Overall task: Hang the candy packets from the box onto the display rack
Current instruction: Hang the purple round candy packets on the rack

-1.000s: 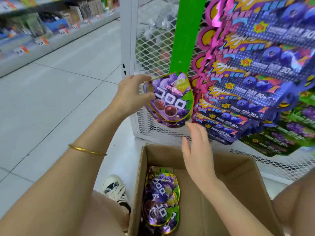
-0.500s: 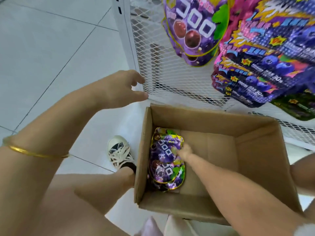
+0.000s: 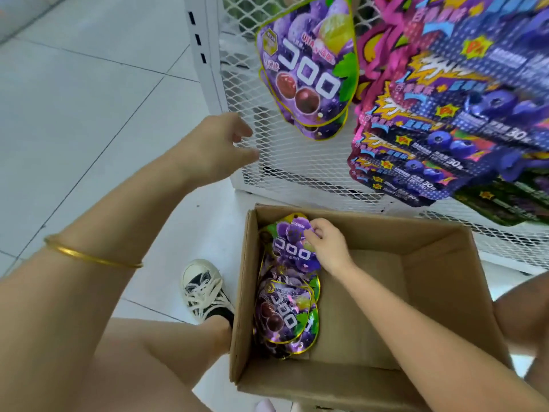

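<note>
An open cardboard box stands on the floor below a white mesh display rack. Purple grape candy packets lie stacked along the box's left wall. My right hand is inside the box, fingers curled over the top edge of the uppermost packet, which is tilted up. My left hand hovers empty, loosely curled, near the rack's lower left corner. Purple grape packets hang on the rack above.
Blue and pink blueberry candy packets hang in a dense fan at the right of the rack, green ones below them. My left shoe rests on the tiled floor beside the box. My knees flank the box.
The left hand has let go of the hung packet and dropped to the rack's lower corner. The right hand reached down into the box and lifted the top packet's edge.
</note>
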Demonstrator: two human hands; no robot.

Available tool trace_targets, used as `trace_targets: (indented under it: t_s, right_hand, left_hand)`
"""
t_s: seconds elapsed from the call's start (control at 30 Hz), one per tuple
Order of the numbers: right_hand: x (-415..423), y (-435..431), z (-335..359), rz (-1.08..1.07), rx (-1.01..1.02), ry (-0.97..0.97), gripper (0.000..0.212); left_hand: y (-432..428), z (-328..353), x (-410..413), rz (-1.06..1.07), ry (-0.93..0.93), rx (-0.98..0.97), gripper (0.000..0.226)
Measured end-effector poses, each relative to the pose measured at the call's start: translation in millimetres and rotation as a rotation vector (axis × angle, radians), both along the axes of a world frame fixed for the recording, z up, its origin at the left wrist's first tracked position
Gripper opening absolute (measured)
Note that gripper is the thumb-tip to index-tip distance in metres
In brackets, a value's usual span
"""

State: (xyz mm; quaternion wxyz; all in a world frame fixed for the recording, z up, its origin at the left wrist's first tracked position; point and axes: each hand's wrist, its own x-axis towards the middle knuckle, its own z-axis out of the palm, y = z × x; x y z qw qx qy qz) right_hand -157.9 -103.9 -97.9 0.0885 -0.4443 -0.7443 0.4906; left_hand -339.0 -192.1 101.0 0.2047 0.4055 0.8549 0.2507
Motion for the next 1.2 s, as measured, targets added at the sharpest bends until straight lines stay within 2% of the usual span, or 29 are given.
trace_targets:
  t_s: [0.13, 0.2, 0.27, 0.37, 0.47, 0.57, 0.7, 0.87, 1.03, 1.17, 1.2]
  right_hand:
    - [3, 18, 91, 0.152, 0.309, 0.029, 0.017]
    - [6, 18, 139, 0.193, 0.501, 0.005, 0.019]
    - [11, 17, 182, 0.188, 0.662, -0.021, 0.021]
    - [20, 16, 227, 0.118, 0.736, 0.073, 0.018]
    - [22, 19, 251, 0.079, 0.781, 0.152, 0.016]
    - [18, 21, 259, 0.060, 0.809, 0.169, 0.017]
    - [11, 21, 264, 0.034, 0.831, 0.178, 0.018]
    - [-5, 18, 280, -0.044, 0.866, 0.212, 0.015]
    - [-29, 23, 298, -0.146, 0.886, 0.283, 0.030]
    - [-40, 29, 308, -0.188, 0.886, 0.278, 0.029]
    - [-42, 29, 310, -0.192, 0.887, 0.275, 0.030]
  left_hand:
    - [30, 23, 8, 0.120, -0.104, 0.389, 0.033]
    - [43, 40, 13, 0.140, -0.122, 0.554, 0.037]
    - [56, 52, 16, 0.151, -0.095, 0.668, 0.041]
    - [74, 63, 16, 0.139, -0.090, 0.782, 0.037]
    - [89, 70, 15, 0.114, -0.107, 0.819, 0.035]
    - [99, 74, 11, 0.131, -0.199, 0.880, 0.030]
    - [104, 86, 13, 0.090, -0.261, 0.889, 0.004]
    - [93, 100, 14, -0.004, -0.297, 0.869, 0.033]
    - [80, 108, 12, -0.066, -0.398, 0.797, 0.030]
    - [73, 114, 10, -0.036, -0.479, 0.735, 0.067]
    - [72, 115, 9, -0.028, -0.468, 0.734, 0.071]
